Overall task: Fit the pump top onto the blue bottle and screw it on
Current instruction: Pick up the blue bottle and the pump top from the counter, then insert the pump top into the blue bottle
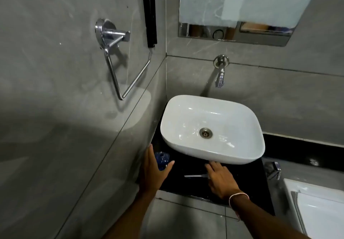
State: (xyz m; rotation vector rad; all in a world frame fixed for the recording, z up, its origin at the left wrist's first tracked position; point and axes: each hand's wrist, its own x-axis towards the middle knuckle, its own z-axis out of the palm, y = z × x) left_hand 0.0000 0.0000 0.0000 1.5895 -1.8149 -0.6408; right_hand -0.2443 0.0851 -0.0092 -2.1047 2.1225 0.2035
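The blue bottle (162, 159) stands on the black bench (242, 175), in the corner between the grey wall and the white basin (212, 127). The left hand (151, 171) curves around the bottle with spread fingers, not clenched on it. The right hand (220, 180) lies flat and released over the pump top (195, 175), whose thin white tube points left on the bench.

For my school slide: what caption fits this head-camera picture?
Left hand reaching for blue bottle, right hand over pump top.

Head view looks steeply down (close) at basin (212, 128).
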